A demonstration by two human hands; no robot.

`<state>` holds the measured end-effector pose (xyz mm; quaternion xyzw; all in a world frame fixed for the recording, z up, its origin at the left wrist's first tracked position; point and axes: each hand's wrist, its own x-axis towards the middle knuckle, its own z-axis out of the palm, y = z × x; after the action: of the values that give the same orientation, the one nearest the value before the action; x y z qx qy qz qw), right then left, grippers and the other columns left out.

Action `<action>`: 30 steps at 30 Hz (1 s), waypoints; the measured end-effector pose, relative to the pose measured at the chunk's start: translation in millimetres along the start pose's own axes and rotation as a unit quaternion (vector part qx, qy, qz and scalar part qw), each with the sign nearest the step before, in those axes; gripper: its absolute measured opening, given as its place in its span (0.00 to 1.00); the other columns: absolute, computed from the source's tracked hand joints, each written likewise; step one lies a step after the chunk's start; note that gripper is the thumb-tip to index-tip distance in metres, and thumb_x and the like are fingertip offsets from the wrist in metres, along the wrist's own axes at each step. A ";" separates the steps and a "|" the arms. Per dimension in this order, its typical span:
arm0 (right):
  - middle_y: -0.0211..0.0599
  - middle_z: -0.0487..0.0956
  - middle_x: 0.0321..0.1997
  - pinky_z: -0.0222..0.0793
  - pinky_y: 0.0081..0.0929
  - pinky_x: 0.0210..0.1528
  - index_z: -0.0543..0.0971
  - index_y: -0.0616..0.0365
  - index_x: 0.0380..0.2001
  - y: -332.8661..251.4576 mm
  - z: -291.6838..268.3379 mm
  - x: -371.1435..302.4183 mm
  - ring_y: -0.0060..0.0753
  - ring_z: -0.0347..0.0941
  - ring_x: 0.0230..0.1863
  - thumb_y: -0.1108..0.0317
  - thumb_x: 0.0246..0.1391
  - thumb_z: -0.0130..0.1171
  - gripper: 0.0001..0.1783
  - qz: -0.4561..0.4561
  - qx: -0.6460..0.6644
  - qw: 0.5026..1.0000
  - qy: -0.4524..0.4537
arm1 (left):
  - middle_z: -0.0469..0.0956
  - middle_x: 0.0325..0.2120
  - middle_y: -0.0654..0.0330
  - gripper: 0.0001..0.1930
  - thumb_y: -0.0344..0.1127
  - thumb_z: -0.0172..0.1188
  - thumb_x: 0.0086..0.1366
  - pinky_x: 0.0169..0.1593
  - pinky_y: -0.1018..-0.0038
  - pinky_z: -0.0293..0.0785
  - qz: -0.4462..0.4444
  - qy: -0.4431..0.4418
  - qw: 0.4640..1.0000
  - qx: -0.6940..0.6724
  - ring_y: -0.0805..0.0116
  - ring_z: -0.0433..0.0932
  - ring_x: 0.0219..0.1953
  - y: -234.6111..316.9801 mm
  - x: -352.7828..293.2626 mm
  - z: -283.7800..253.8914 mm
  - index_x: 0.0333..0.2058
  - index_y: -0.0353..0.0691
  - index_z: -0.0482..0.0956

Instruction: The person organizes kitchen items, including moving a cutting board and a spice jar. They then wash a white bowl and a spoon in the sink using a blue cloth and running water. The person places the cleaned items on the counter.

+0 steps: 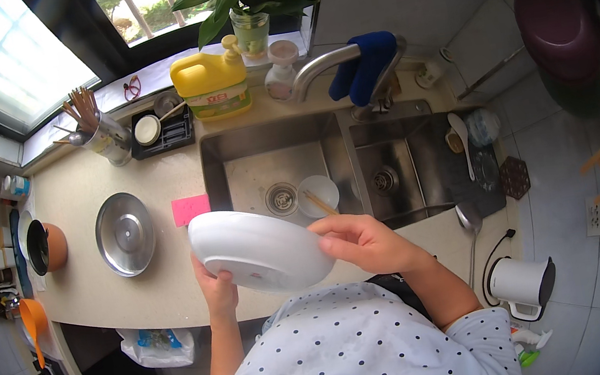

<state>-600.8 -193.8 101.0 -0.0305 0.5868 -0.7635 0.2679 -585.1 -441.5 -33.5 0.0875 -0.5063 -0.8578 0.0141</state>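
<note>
A white plate (258,244), tilted so its underside and foot ring face me, is held between both hands in front of the counter's edge. My left hand (217,285) grips its left lower rim, with the thumb showing and the other fingers mostly hidden behind. At the right end, my right hand (366,243) holds the rim between thumb and fingers. Just behind the plate lies a pink sponge (191,209). The double steel sink (235,170) holds a small white bowl (308,190) with chopsticks (321,201) in its left basin.
Left on the counter are a steel basin (125,234) and an orange-brown pot (54,246). A utensil holder (109,138), black tray (176,134) and yellow jug (211,88) line the back. Blue cloth hangs over the faucet (321,68). A ladle (469,220) and white kettle (520,283) are at right.
</note>
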 end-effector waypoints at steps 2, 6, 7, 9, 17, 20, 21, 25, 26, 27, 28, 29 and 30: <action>0.24 0.74 0.31 0.65 0.17 0.40 0.77 0.62 0.34 1.3 -0.7 0.7 0.14 0.68 0.34 0.63 0.57 0.51 0.12 0.001 -0.019 1.000 0.013 | 0.68 0.44 0.60 0.48 0.51 0.74 0.35 0.48 0.72 0.69 0.031 0.001 0.999 0.011 0.69 0.70 0.46 3.4 1.3 1.3 0.52 0.38 0.58; 0.22 0.73 0.29 0.64 0.16 0.40 0.76 0.61 0.33 3.0 -11.4 0.5 0.13 0.68 0.35 0.64 0.57 0.51 0.11 0.026 -0.092 0.995 0.000 | 0.69 0.41 0.61 0.44 0.43 0.76 0.36 0.46 0.73 0.71 0.077 -0.003 0.996 0.052 0.69 0.72 0.43 7.0 0.6 -4.2 0.50 0.40 0.59; 0.22 0.73 0.29 0.64 0.16 0.40 0.76 0.62 0.33 1.9 -12.0 0.1 0.13 0.67 0.35 0.64 0.57 0.51 0.11 0.036 -0.105 0.994 -0.002 | 0.70 0.40 0.62 0.43 0.41 0.76 0.36 0.45 0.73 0.71 0.084 -0.001 0.994 0.069 0.70 0.72 0.42 7.7 0.4 -5.8 0.50 0.40 0.59; 0.23 0.73 0.30 0.64 0.16 0.40 0.76 0.61 0.33 1.4 -12.0 -2.3 0.13 0.67 0.35 0.64 0.57 0.52 0.11 0.023 -0.072 0.997 -0.014 | 0.70 0.40 0.62 0.42 0.38 0.74 0.37 0.46 0.73 0.71 0.080 -0.012 0.995 0.053 0.70 0.72 0.43 8.9 1.4 -8.1 0.50 0.41 0.59; 0.31 0.76 0.38 0.64 0.23 0.45 0.76 0.61 0.34 -5.0 -11.0 -7.5 0.22 0.69 0.41 0.69 0.54 0.53 0.07 -0.059 -0.137 0.988 -0.029 | 0.59 0.25 0.66 0.23 0.30 0.64 0.43 0.37 0.74 0.61 0.197 -0.080 0.973 0.093 0.73 0.59 0.27 30.8 11.0 10.1 0.33 0.45 0.58; 0.37 0.76 0.38 0.62 0.31 0.50 0.77 0.61 0.34 -10.5 -24.7 -8.0 0.32 0.70 0.45 0.74 0.50 0.55 0.07 -0.182 -0.199 0.960 -0.078 | 0.53 0.21 0.68 0.17 0.32 0.59 0.50 0.38 0.75 0.56 0.333 -0.099 0.929 0.128 0.76 0.52 0.25 60.0 6.8 33.0 0.27 0.48 0.56; 0.38 0.76 0.38 0.61 0.35 0.52 0.77 0.61 0.34 -13.8 -31.4 -10.7 0.36 0.69 0.46 0.75 0.49 0.56 0.08 -0.205 -0.208 0.950 -0.109 | 0.53 0.20 0.69 0.17 0.32 0.58 0.53 0.40 0.75 0.57 0.350 -0.085 0.922 0.145 0.76 0.53 0.24 64.4 2.2 35.9 0.26 0.49 0.55; 0.40 0.76 0.37 0.56 0.44 0.55 0.79 0.62 0.32 -26.5 -41.9 -21.9 0.48 0.67 0.50 0.77 0.45 0.58 0.08 -0.257 -0.173 0.935 -0.172 | 0.56 0.21 0.70 0.19 0.33 0.61 0.52 0.43 0.73 0.60 0.483 -0.105 0.821 0.287 0.75 0.58 0.27 93.4 -10.8 52.6 0.26 0.51 0.54; 0.39 0.76 0.37 0.58 0.42 0.53 0.80 0.63 0.31 -31.5 -41.5 -24.2 0.52 0.66 0.50 0.76 0.45 0.59 0.08 -0.274 -0.169 0.930 -0.180 | 0.57 0.21 0.70 0.20 0.34 0.63 0.51 0.43 0.73 0.60 0.504 -0.108 0.795 0.319 0.74 0.59 0.27 97.7 -11.5 52.9 0.26 0.51 0.54; 0.39 0.76 0.37 0.59 0.42 0.53 0.80 0.63 0.31 -34.2 -42.0 -26.8 0.52 0.66 0.50 0.75 0.44 0.59 0.08 -0.279 -0.179 0.926 -0.182 | 0.57 0.22 0.70 0.21 0.35 0.64 0.50 0.44 0.72 0.61 0.524 -0.110 0.769 0.350 0.74 0.60 0.28 101.0 -13.4 52.7 0.26 0.52 0.54; 0.39 0.76 0.37 0.60 0.42 0.52 0.80 0.63 0.31 -35.8 -42.0 -29.9 0.51 0.66 0.49 0.74 0.44 0.60 0.08 -0.286 -0.188 0.921 -0.184 | 0.59 0.25 0.68 0.23 0.36 0.67 0.48 0.48 0.68 0.63 0.526 -0.098 0.750 0.389 0.73 0.62 0.30 105.3 -17.1 52.0 0.28 0.53 0.55; 0.39 0.76 0.36 0.60 0.42 0.52 0.80 0.63 0.31 -36.8 -41.4 -32.6 0.51 0.67 0.49 0.74 0.44 0.60 0.08 -0.293 -0.197 0.917 -0.185 | 0.59 0.26 0.66 0.20 0.35 0.64 0.49 0.48 0.65 0.64 0.529 -0.099 0.751 0.384 0.71 0.63 0.31 105.7 -16.8 51.3 0.28 0.53 0.56; 0.39 0.76 0.35 0.64 0.40 0.48 0.81 0.62 0.30 -37.4 -39.9 -34.9 0.50 0.68 0.47 0.72 0.43 0.61 0.08 -0.308 -0.216 0.911 -0.170 | 0.59 0.28 0.64 0.18 0.33 0.61 0.49 0.48 0.61 0.65 0.531 -0.101 0.752 0.378 0.70 0.63 0.32 105.0 -14.1 51.2 0.28 0.53 0.56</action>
<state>-599.3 -136.9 132.1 -0.3964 0.6445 -0.6459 0.1017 -586.4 -446.7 84.1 -0.2843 -0.7526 -0.4546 0.3822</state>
